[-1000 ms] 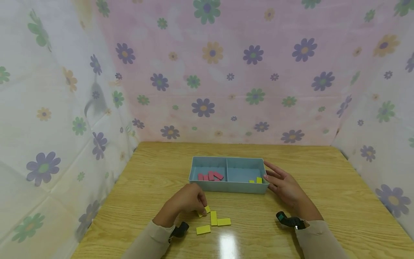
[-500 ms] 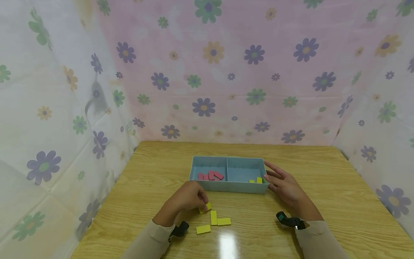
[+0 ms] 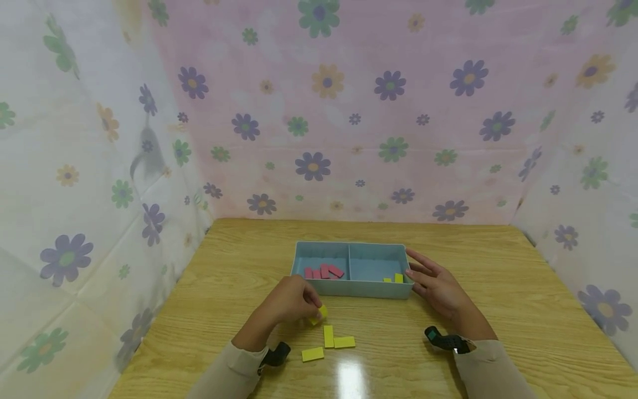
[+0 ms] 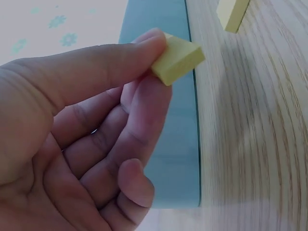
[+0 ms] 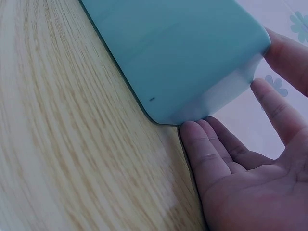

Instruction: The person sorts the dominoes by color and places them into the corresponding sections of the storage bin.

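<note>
Between the thumb and fingertips of my left hand (image 3: 288,302), a small flat yellow block (image 4: 179,60) is pinched, just off the table in front of a blue box (image 3: 359,288). Beside it on the table lie three loose yellow blocks: one lengthwise (image 3: 328,336), one crosswise (image 3: 344,342) and one nearer to me (image 3: 312,354). My right hand (image 3: 441,291) touches the box's right end with extended fingertips (image 5: 195,137). Pink blocks (image 3: 325,271) lie in the box's left compartment, and yellow blocks (image 3: 399,278) show in the right one, partly hidden by the front wall.
The wooden table (image 3: 239,260) carries the box near its middle. A divider (image 3: 350,261) splits the box in two. Flowered cloth (image 3: 359,166) hangs behind the table and along both sides.
My left hand has drawn the pinched yellow block slightly up and to the right, toward the box. The right hand stays at the box's end.
</note>
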`<state>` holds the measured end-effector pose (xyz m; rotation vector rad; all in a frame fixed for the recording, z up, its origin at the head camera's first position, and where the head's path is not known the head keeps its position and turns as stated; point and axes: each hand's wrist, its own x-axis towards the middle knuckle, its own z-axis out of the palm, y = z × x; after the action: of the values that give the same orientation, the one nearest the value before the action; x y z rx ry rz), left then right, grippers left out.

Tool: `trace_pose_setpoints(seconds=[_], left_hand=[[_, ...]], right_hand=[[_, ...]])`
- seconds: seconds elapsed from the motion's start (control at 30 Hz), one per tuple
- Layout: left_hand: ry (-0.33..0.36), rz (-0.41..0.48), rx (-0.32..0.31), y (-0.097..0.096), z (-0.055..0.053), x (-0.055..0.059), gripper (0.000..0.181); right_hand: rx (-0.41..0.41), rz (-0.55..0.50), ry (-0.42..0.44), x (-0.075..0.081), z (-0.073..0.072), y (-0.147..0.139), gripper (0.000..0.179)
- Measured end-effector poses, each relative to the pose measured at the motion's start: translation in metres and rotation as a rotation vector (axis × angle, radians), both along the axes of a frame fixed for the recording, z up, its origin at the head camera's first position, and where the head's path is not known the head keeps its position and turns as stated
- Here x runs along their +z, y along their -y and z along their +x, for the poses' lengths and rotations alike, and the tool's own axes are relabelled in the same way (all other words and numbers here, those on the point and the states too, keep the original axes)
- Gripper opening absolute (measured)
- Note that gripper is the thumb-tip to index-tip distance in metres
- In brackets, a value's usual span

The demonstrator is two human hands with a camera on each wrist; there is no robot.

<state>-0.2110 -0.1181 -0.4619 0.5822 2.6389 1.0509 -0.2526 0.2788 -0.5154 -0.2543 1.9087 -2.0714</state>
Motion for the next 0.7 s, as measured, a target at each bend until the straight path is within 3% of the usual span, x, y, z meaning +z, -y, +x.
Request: trace_pose_setpoints(seconds=[0.43,0.7], left_hand=[[-0.031,0.027,-0.003,-0.014,-0.003,0.014,0.015],[-0.004,0.084,0.008,-0.024,-0.005,0.023,0.014]], right_hand=[[-0.004,-0.008,0.003,0.003,0.003,0.001,0.072],[-0.006,0.001,0.002,0.004,0.003,0.001,0.072]])
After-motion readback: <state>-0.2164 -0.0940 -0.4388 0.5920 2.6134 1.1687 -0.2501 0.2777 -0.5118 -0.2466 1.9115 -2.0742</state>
